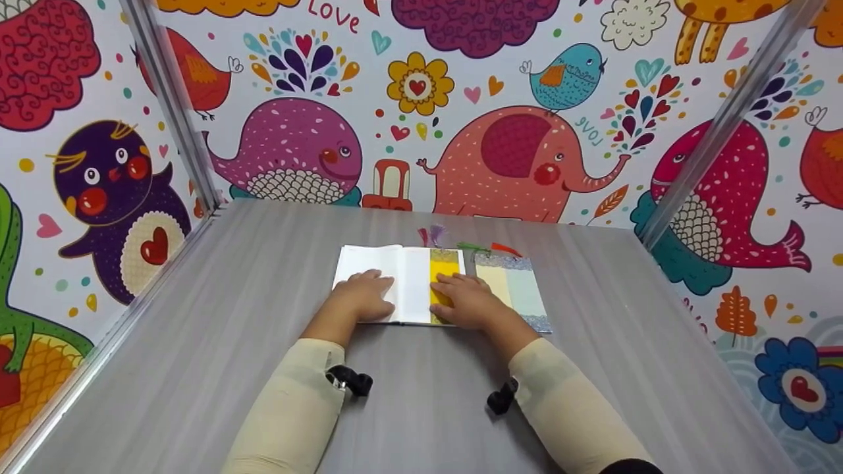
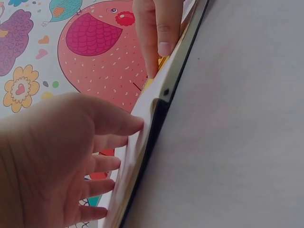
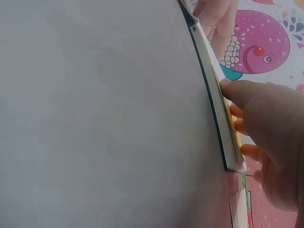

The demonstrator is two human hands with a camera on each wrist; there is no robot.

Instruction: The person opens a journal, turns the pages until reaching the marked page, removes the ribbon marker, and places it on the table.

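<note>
Yellow card lies on the right half of the book; I see right hand touching it, left hand opposite, fingers extended, gripping nothing, presumably keeping pages flat

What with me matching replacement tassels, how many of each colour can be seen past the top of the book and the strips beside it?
Pink tassel: 1
Purple tassel: 1
Green tassel: 1
Red tassel: 1
Total: 4
</note>
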